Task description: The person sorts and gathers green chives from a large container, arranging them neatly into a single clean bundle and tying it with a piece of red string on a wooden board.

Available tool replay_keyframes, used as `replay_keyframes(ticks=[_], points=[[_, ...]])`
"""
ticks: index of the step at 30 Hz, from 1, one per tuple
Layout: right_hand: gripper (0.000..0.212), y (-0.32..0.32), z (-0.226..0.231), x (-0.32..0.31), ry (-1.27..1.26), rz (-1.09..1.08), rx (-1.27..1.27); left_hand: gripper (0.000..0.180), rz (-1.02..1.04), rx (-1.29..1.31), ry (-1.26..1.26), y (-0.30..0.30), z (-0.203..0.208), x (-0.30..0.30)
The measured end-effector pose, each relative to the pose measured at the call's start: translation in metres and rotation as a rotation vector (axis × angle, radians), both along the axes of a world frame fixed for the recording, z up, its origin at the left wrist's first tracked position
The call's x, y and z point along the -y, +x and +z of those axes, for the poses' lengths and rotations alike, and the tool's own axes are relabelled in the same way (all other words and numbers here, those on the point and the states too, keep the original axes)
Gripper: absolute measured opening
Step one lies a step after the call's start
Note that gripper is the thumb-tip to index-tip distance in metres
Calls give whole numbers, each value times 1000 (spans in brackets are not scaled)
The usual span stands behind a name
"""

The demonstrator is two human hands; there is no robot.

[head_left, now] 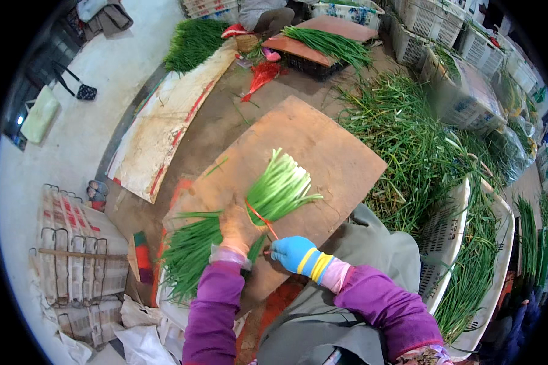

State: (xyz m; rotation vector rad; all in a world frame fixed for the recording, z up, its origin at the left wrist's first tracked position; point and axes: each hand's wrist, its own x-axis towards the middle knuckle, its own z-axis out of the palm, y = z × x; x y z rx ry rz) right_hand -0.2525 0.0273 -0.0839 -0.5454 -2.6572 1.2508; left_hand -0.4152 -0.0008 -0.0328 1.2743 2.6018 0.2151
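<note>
A bundle of green chives (277,188) with pale cut ends lies across a brown board (335,152) in front of me. My left hand (234,228) is closed around its middle, pressing it to the board. An orange-red tie (259,215) circles the stalks just beside that hand. Its loose end runs to my right hand (293,252), which wears a blue glove with yellow bands and pinches the strip at the board's near edge. The long leaf tips fan out to the left, partly under my left forearm.
Loose chives (402,146) are heaped to the right, beside a white crate (450,237) holding more. Far off, another person (265,15) sits by a second board (338,27). A cardboard strip (170,121) lies at left, and stacked crates (73,243) stand nearer.
</note>
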Motion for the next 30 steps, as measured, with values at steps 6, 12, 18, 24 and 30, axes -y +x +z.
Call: replay_keyframes(ticks=[6,12,18,24,30], points=[[37,-37,93,-58,98,32,-215,80,-158,-139,417,16,-2,44],[56,-136,74,-83,579,217,290,47,561,2063,712,81,-51,67],[58,-123,76,-66,437,326,281,66,535,2176,1025,66,-55,71],[53,-88,124,-42,534,-14,-492,69,356,948,1286,46,4,88],[100,-64,142,0,61,73,-842,42,152,1069,1327,-7,28,136]])
